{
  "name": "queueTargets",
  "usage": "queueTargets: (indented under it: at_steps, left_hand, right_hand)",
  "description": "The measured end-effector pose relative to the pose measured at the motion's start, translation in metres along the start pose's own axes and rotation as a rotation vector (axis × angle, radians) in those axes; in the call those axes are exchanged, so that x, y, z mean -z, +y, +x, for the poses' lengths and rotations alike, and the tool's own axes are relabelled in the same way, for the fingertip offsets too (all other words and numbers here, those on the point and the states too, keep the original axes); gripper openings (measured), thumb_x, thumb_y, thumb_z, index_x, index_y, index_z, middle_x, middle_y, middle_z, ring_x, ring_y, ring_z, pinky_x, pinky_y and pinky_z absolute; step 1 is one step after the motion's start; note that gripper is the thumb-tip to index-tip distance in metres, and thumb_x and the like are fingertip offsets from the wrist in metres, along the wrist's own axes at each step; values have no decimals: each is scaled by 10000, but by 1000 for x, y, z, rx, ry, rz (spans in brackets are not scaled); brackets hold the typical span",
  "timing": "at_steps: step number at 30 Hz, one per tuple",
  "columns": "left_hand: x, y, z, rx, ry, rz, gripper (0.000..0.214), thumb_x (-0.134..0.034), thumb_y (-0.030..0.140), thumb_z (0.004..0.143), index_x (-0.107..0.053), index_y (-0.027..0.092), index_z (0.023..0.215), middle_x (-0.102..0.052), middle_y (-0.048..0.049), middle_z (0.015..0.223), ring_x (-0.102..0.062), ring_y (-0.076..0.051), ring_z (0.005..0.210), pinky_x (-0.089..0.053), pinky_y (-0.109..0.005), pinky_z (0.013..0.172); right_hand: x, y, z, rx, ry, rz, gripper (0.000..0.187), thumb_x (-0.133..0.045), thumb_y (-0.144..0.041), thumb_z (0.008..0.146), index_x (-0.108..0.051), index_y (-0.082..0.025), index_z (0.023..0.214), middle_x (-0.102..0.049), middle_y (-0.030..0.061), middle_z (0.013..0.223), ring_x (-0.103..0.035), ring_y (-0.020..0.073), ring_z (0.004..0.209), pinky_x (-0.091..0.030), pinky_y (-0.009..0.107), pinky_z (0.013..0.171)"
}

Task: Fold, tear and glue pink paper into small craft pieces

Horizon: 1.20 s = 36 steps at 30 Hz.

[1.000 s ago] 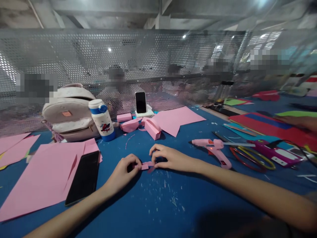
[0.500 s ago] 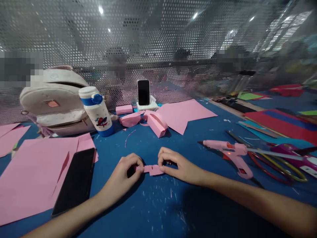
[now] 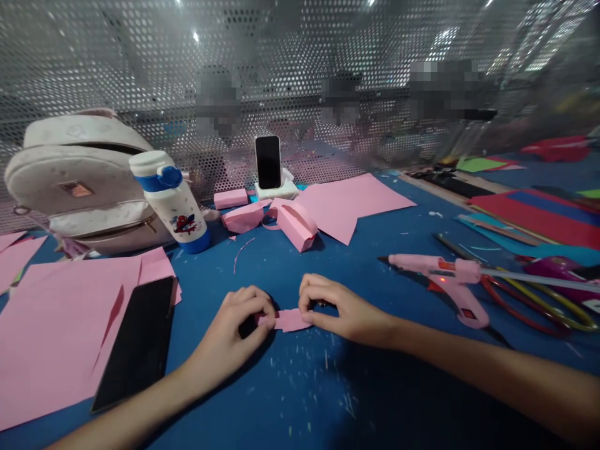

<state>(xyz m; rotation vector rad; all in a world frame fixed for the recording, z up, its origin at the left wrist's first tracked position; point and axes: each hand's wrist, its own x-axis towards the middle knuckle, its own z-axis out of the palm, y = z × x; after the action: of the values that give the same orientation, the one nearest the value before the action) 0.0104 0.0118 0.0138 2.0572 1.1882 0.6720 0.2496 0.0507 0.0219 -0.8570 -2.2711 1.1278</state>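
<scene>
A small pink paper strip (image 3: 290, 320) stretches between my two hands, just above or on the blue table. My left hand (image 3: 241, 317) pinches its left end between thumb and fingers. At the other end, the thumb and fingertips of my right hand (image 3: 335, 310) are closed on the strip. Fingers cover both ends of it. Beyond my hands lie a folded pink paper box (image 3: 296, 226) and a curled pink paper piece (image 3: 244, 217). To the right of my right hand, a pink hot glue gun (image 3: 443, 278) rests on its side, with a small light glowing.
On the left are a large pink sheet (image 3: 56, 331), a black tablet or phone (image 3: 138, 337), a bottle (image 3: 175, 209) and a white backpack (image 3: 94, 181). A phone (image 3: 268, 162) stands behind. Coloured sheets (image 3: 539, 215) and scissors-like handles (image 3: 529, 300) lie right. A perforated metal screen (image 3: 300, 56) closes the back.
The pinched parts of the strip have come closer together, and its middle looks more even. My view has tilted down and shifted slightly. Both hands keep their hold.
</scene>
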Motion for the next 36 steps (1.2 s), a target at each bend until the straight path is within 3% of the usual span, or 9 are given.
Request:
queueTargets:
  at_steps: [30,36]
  left_hand:
    - [-1,3,2,5,12,-14,205,-507,271,958,-601,223,782,-653,-1,946,-561,-206,926,-323,-357,868]
    - [-1,2,0,-1,11,-30,182,-519,237,950,-602,225,789,-642,15,954,-558,-199,938,-312,-356,877]
  right_hand:
    - [-5,2,0,16,39,-125,78,-568,-152,888,-582,-192,823,-541,15,890,-527,153,838,-419,272,744]
    - [-6,-1,0,1,44,-179,97,-690,-191,816,-598,-192,844,-541,13,900,-528,171,871,-417,279,756]
